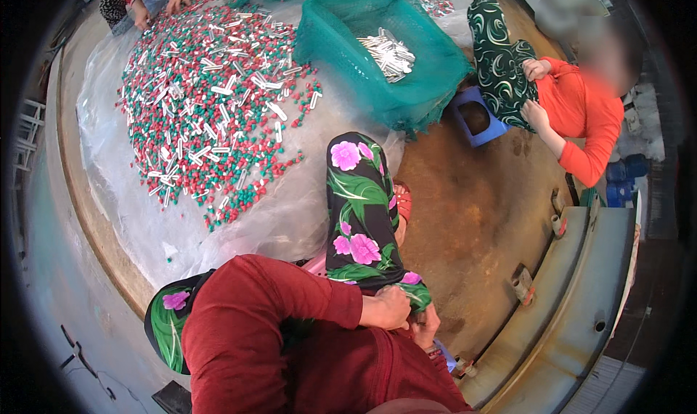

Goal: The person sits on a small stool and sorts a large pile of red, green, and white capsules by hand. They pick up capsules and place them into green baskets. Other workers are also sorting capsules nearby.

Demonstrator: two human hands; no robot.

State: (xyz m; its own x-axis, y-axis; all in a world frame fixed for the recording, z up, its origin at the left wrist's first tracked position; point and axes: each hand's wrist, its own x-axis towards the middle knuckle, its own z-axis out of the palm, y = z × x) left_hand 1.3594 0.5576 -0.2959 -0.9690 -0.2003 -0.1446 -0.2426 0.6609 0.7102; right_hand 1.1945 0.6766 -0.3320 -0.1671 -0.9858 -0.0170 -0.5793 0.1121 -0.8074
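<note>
Head view: L hand (pixel 392 306) and R hand (pixel 425 327) sit together at the knee (pixel 406 287) of floral trousers, fingers curled; can't tell if they grip anything. Heap of red, green and white pieces (pixel 210 102) lies well apart, up-left on plastic sheet (pixel 131 218); L hand nearer. Green net bag (pixel 377 51) beyond.

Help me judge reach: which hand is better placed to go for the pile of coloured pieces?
Likely the left hand: the pile lies ahead-left, on its side; the right hand sits farther off by the floral knee.
</note>
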